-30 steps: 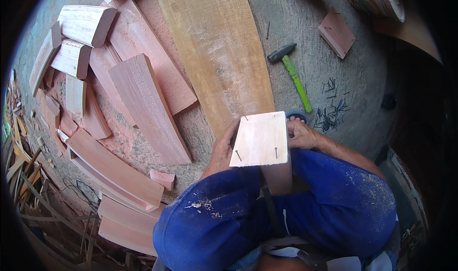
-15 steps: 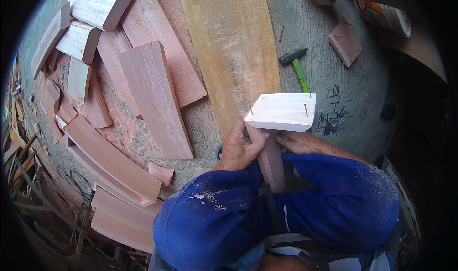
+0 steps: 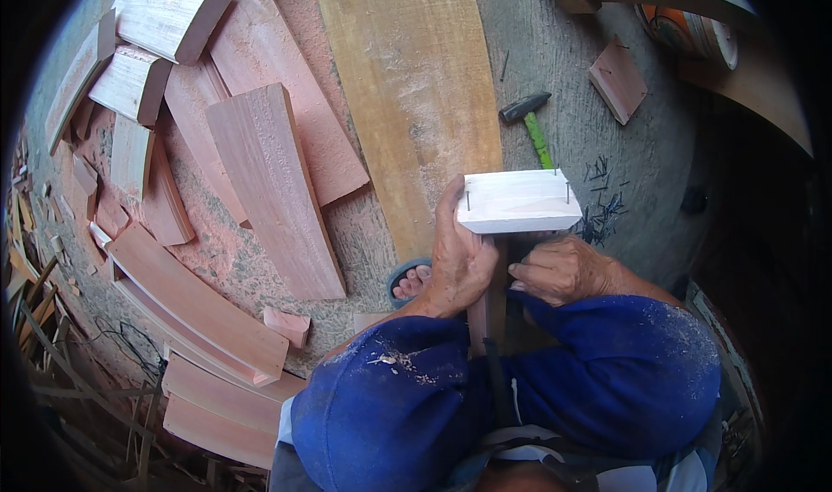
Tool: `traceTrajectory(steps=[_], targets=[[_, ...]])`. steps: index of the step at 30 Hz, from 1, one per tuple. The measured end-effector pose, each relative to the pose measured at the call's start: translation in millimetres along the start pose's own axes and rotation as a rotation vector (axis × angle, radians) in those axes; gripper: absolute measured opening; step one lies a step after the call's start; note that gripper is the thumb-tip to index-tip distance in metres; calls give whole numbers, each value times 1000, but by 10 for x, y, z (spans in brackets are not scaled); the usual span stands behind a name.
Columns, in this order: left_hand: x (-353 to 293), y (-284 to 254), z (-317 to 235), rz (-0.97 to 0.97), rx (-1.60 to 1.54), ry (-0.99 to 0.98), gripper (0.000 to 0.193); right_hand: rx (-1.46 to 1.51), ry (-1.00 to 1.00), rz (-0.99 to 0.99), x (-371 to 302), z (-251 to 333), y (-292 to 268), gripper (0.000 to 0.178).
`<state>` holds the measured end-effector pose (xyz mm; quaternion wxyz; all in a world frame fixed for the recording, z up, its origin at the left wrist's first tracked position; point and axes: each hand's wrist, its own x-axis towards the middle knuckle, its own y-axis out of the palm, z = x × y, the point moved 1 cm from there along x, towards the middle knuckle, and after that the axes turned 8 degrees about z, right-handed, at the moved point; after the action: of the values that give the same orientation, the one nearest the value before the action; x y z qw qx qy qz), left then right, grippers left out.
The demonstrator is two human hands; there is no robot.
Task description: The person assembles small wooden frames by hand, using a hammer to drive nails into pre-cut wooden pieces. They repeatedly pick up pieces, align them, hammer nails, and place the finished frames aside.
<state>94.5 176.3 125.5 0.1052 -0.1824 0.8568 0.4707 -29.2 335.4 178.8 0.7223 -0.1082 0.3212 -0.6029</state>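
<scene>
The left hand is keeping its grip closed around the side of a pale bevelled board, its thumb lying along the reddish timber upright just below. The board is sitting across the upright's top, above the person's blue-clad knees, with thin nails standing up from its face. At the board's 5 o'clock, the right hand is curling its fingers in close; I cannot tell whether that grip is holding anything.

Around the board, a green-handled hammer is lying at 12 o'clock, loose nails are scattering at 3, and a small nailed wood block is resting at 1. A long yellowish plank is stretching away at 11, a flat reddish board is lying at 9, and a sandalled foot is showing at 8.
</scene>
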Motion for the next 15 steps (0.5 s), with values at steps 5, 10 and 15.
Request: traceTrajectory(steps=[5,10,15], targets=[[25,-69,122,-23,964,107,92,-655,49,-425,298,174,-364,37],[91,-105,205,45,841,41,100,-560,167,-93,418,-322,-484,33],[113,-90,312,33,800,102,94,-544,143,-54,389,-517,-408,34]])
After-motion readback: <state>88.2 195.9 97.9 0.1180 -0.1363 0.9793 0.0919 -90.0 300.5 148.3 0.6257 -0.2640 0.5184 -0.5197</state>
